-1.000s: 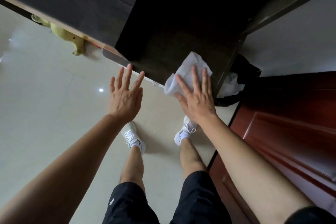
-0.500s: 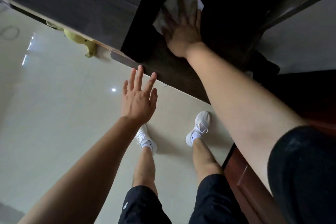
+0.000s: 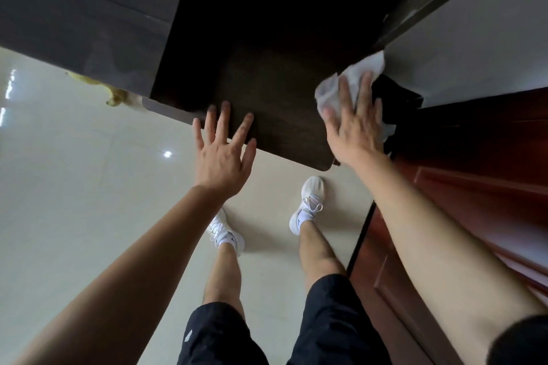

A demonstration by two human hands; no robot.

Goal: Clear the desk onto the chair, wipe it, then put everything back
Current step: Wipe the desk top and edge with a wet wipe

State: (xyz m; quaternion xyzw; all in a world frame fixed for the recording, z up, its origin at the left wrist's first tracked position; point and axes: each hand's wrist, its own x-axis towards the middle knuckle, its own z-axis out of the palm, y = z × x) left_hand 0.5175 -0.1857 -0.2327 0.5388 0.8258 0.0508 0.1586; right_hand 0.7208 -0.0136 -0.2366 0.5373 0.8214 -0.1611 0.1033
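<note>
While blurred, right hand flat on cloth, desk edge

Seen from above, looking down past bare forearms to white sneakers on a pale tiled floor. Dark wood counter filling the top of the view, its rounded near corner at right. Right hand spread flat, palm down, pressing a crumpled white cloth onto the counter's right edge, close to a white wall. Left hand open, fingers splayed, fingertips lying over the counter's near edge. Something yellow poking out beneath the counter at left. Reddish wooden door along the right.
</note>
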